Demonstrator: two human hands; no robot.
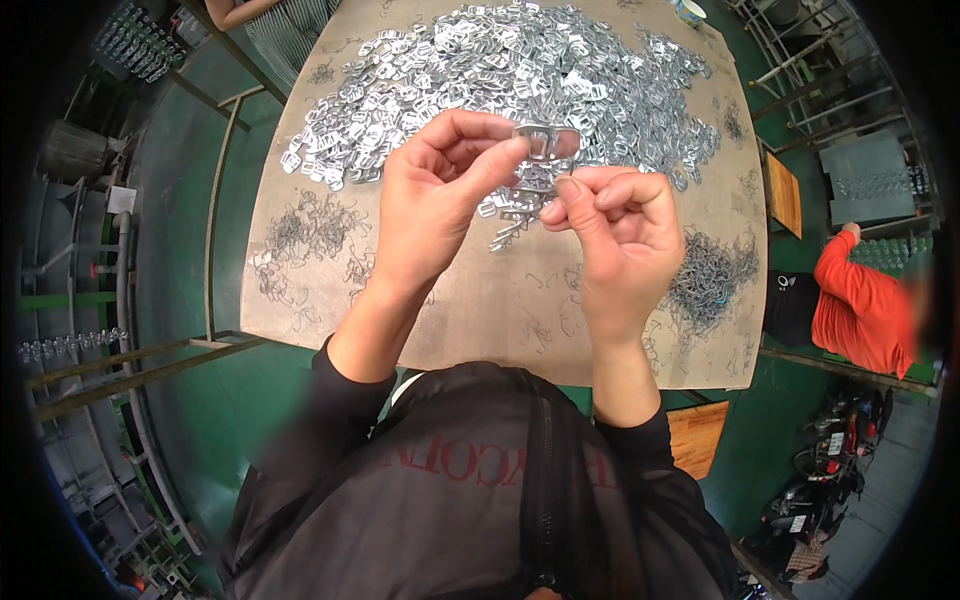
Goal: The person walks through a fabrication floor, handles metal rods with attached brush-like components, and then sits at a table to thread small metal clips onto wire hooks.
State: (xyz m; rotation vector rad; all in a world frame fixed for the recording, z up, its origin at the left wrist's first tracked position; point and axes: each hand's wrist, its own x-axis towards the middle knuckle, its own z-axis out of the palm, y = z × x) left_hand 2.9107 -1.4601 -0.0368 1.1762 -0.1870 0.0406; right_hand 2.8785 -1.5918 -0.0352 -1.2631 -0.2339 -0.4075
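My left hand (435, 190) is raised over the table and pinches a flat silver metal buckle (543, 143) between thumb and fingers. Several more metal pieces (518, 213) show in a column beneath that buckle; whether they hang from it cannot be made out. Close by on the right, my right hand (625, 215) has its thumb and fingertips pressed together beside these pieces. What it grips is too small to name. Behind both hands spreads a large heap of loose silver buckles (430, 85).
The brown-topped table (470, 340) carries a pile of thin wire hooks (708, 285) at right and scattered hooks (315, 235) at left. A cup (690, 12) stands at the far right corner. One person in striped clothing (290, 40) is at far left, another in orange (860, 305) at right.
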